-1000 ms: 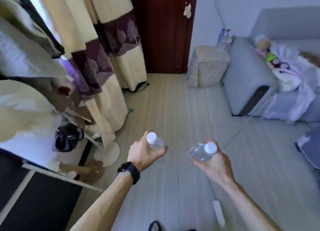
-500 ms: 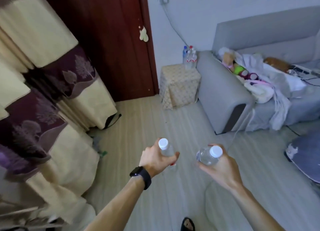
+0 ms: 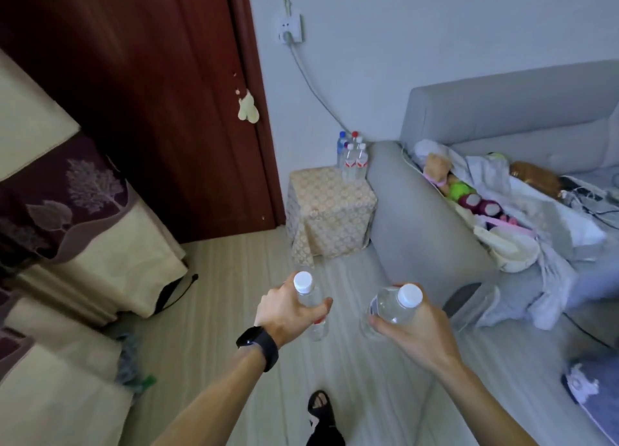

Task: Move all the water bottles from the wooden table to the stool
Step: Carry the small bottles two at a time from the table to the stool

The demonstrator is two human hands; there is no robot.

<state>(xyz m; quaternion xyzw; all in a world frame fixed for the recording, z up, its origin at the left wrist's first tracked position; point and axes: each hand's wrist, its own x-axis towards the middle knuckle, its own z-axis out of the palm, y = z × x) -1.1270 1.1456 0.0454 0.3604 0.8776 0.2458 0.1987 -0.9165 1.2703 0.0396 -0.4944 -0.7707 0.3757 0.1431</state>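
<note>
Nothing here can be read: the bottles [image 3: 355, 160] on the stool [image 3: 330, 211] carry red-and-white labels (too small and blurred for any words), and the bottle [image 3: 310, 298] in the left hand [image 3: 288, 306] shows only a red scrap of label.

A pale, striped plank floor [image 3: 214, 278] is carrying a small square stool draped in a beige patterned cloth [image 3: 330, 211], which is standing just beside the arm of a grey fabric sofa [image 3: 418, 231]. A cluster of clear plastic water bottles with white, red and blue caps [image 3: 352, 159] is standing upright at the stool's far right corner. A heap of soft toys and pale clothes [image 3: 502, 217] is lying on the sofa seat. A blue-grey soft item [image 3: 599, 395] is resting on the floor at the lower right.
</note>
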